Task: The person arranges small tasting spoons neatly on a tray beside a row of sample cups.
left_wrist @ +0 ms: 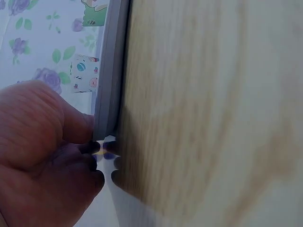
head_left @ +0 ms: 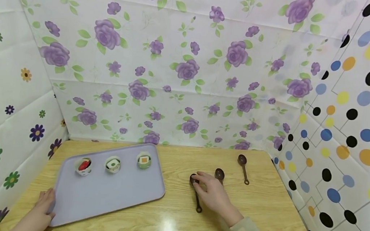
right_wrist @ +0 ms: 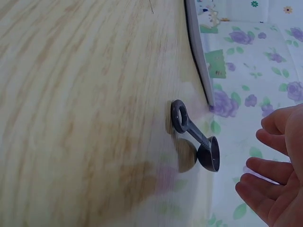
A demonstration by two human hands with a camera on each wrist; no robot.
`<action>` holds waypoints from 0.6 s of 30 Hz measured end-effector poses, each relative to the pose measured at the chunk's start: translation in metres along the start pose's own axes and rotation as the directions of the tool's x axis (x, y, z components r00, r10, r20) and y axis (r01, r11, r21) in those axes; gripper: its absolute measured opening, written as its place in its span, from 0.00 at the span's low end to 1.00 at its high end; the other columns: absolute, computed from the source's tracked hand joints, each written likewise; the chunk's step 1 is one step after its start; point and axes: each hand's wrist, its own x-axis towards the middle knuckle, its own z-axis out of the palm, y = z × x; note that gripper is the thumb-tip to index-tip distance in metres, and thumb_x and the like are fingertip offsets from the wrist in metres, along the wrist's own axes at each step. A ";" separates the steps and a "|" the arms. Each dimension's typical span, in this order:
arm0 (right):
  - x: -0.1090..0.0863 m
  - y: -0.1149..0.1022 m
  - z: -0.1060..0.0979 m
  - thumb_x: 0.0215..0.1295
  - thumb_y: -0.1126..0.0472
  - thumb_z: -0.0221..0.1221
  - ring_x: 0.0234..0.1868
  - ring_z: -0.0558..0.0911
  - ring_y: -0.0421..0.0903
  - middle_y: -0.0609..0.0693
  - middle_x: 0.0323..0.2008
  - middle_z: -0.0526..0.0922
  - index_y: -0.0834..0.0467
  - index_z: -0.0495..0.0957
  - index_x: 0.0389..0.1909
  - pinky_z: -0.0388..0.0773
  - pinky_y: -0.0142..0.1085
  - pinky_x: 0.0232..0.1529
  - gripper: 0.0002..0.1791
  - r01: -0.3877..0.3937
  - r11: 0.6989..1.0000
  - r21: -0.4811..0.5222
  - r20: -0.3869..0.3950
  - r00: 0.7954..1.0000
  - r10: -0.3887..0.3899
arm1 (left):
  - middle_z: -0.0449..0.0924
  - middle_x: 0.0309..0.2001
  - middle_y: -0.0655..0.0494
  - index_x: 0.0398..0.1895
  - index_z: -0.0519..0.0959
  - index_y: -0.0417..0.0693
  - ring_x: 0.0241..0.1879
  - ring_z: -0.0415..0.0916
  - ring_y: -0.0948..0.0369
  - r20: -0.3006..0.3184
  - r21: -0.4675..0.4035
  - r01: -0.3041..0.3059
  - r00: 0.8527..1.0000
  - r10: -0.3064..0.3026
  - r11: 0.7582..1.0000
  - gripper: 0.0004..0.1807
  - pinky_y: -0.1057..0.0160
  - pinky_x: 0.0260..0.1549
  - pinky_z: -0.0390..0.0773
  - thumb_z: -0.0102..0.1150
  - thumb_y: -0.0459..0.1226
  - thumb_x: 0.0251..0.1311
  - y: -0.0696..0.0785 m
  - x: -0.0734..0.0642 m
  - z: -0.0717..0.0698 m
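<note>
My left hand (head_left: 39, 207) is at the near left edge of a lavender tray (head_left: 110, 196). In the left wrist view its thumb touches the tray rim (left_wrist: 108, 85) at the corner, with the other fingertips in shadow beyond. My right hand (head_left: 214, 194) hovers over the leftmost dark brown spoon (head_left: 197, 200), partly covering it. The right wrist view shows this hand (right_wrist: 277, 165) with parted fingers, apart from a dark spoon (right_wrist: 194, 130). A second spoon (head_left: 219, 173) lies just behind the hand, its handle hidden. A third spoon (head_left: 243, 167) lies farther right.
Three small patterned cups stand along the tray's back: one with red contents (head_left: 84, 165), one white and green (head_left: 113, 165), one green with a white and orange top (head_left: 143, 160). Flowered and dotted sheets enclose the wooden table (head_left: 137, 222).
</note>
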 end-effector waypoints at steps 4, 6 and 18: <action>-0.002 0.003 0.000 0.79 0.55 0.63 0.68 0.81 0.57 0.57 0.69 0.80 0.51 0.85 0.65 0.81 0.56 0.64 0.17 -0.004 1.000 0.013 -0.010 1.000 0.004 | 0.18 0.72 0.11 0.72 0.29 0.09 0.71 0.04 0.26 -0.037 0.012 -0.098 0.994 0.099 0.995 0.43 0.30 0.66 0.12 0.47 0.19 0.67 0.008 0.006 0.003; -0.002 0.005 -0.001 0.79 0.55 0.63 0.68 0.81 0.57 0.57 0.69 0.80 0.51 0.85 0.65 0.81 0.56 0.63 0.18 -0.008 1.000 0.025 -0.012 1.000 0.008 | 0.20 0.72 0.10 0.72 0.31 0.08 0.72 0.06 0.24 -0.066 0.028 -0.153 0.986 0.155 0.988 0.43 0.29 0.67 0.13 0.47 0.19 0.67 0.012 0.009 0.005; -0.004 0.011 -0.002 0.79 0.55 0.64 0.67 0.82 0.57 0.56 0.69 0.81 0.51 0.86 0.64 0.80 0.57 0.65 0.18 -0.019 1.000 0.015 -0.017 1.000 0.020 | 0.29 0.75 0.10 0.73 0.39 0.08 0.75 0.17 0.22 -0.121 0.072 -0.275 0.952 0.282 0.959 0.41 0.29 0.72 0.18 0.49 0.20 0.66 0.038 0.020 0.015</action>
